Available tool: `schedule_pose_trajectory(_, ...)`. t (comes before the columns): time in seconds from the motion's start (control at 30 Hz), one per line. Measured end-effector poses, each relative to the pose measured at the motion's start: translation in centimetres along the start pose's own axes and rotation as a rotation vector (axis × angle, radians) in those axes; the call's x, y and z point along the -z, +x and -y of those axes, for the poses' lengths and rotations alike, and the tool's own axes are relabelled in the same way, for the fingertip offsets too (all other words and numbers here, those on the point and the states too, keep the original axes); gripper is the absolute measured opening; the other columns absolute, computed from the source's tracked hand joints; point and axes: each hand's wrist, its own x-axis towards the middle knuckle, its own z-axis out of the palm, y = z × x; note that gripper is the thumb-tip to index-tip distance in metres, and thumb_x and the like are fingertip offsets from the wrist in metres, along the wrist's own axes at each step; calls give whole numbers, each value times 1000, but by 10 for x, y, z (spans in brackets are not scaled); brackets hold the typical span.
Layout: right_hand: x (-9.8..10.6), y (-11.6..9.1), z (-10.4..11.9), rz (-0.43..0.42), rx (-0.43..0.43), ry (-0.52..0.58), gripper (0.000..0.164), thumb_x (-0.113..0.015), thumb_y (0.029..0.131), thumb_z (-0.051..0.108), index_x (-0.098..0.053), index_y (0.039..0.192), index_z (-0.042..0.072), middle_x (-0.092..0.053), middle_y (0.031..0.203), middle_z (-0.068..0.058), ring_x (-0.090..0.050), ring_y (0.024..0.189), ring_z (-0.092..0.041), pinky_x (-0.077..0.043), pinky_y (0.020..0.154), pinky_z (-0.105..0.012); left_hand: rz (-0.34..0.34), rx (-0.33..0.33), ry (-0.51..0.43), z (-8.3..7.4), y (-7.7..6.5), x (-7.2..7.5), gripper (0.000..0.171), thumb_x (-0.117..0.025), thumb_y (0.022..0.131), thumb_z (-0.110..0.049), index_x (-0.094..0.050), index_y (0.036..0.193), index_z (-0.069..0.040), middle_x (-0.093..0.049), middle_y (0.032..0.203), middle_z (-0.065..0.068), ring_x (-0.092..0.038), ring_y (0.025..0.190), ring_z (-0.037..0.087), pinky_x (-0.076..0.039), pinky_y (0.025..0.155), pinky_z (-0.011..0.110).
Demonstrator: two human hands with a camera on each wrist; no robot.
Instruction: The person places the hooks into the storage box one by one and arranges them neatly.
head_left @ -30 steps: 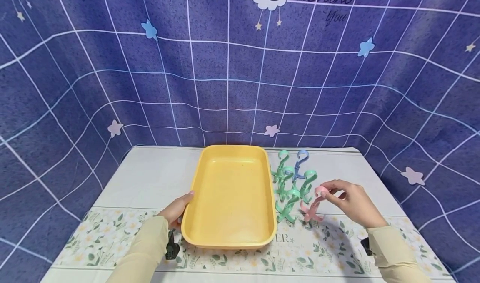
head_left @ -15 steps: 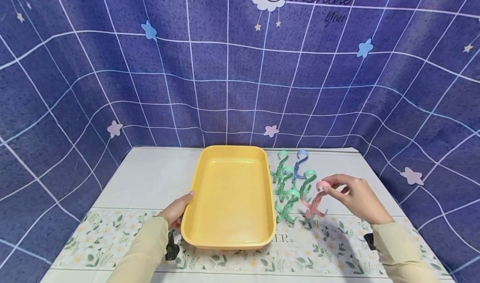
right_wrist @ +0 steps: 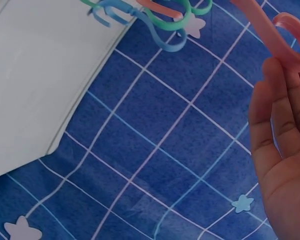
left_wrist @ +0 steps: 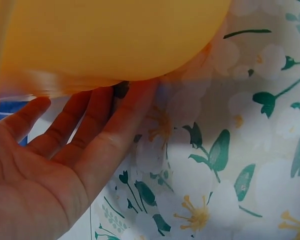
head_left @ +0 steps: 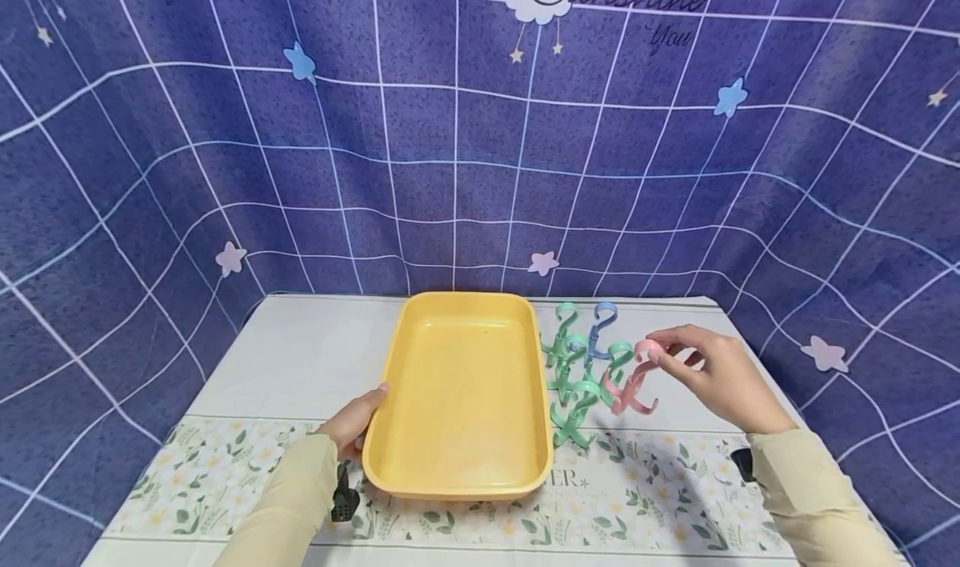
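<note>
A pink swivel hook (head_left: 632,397) with curved prongs hangs from my right hand (head_left: 708,375), which pinches its curled top between thumb and fingers. In the right wrist view, part of the pink hook (right_wrist: 272,37) crosses the upper right corner at the fingertips. My left hand (head_left: 352,421) holds the left side of a yellow rectangular tray (head_left: 465,392), thumb at the rim. From the left wrist, its fingers (left_wrist: 102,145) reach under the tray's wall; their tips are partly hidden. Nothing lies inside the tray.
Several green hooks (head_left: 576,417) stand close along the tray's right side, with a blue hook (head_left: 600,333) behind them. The white table (head_left: 300,333) carries a floral band (head_left: 232,475) near the front. A blue grid-patterned curtain (head_left: 420,183) encloses the back and sides.
My right hand has lifted the pink hook off the table and moved it up and slightly farther back. The left hand and the tray have stayed in place.
</note>
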Motion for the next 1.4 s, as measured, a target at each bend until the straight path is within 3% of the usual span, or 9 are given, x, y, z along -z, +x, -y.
schedule_pose_trajectory(0.33,14,17,9,-2,34,-22,12,-75,96,17,-78,107,16,-75,98,5,-64,81,-5,-54,65,-21,-14,3,20,-4,0,-2,65,-28,111,-49,-36,149,3,-62,112,21,-65,93,27,-58,76,51)
schedule_pose_trajectory(0.63,18,35,18,24,42,-23,14,-73,97,20,-77,109,13,-74,96,3,-65,79,-10,-55,67,-27,-20,3,32,-5,0,-2,65,-29,111,-49,-37,147,4,-63,112,21,-65,93,27,-59,74,50)
schedule_pose_trajectory(1.03,11,57,31,63,69,3,13,-70,99,22,-78,108,17,-71,90,9,-63,81,-7,-55,68,-30,7,-1,43,-5,-1,1,66,-28,110,-50,-37,146,5,-64,106,18,-65,85,23,-58,73,45)
schedule_pose_trajectory(1.2,4,69,38,83,88,33,11,-72,98,19,-78,106,13,-71,88,7,-63,80,-8,-55,66,-33,-7,-5,34,-5,-2,-1,66,-27,110,-50,-37,147,4,-64,108,20,-65,87,25,-58,73,46)
schedule_pose_trajectory(1.4,-10,80,46,113,84,83,13,-70,99,20,-79,106,13,-72,90,5,-63,81,-10,-53,66,-28,-23,2,36,-1,-3,-1,65,-29,110,-50,-39,146,4,-65,106,18,-66,85,25,-58,71,45)
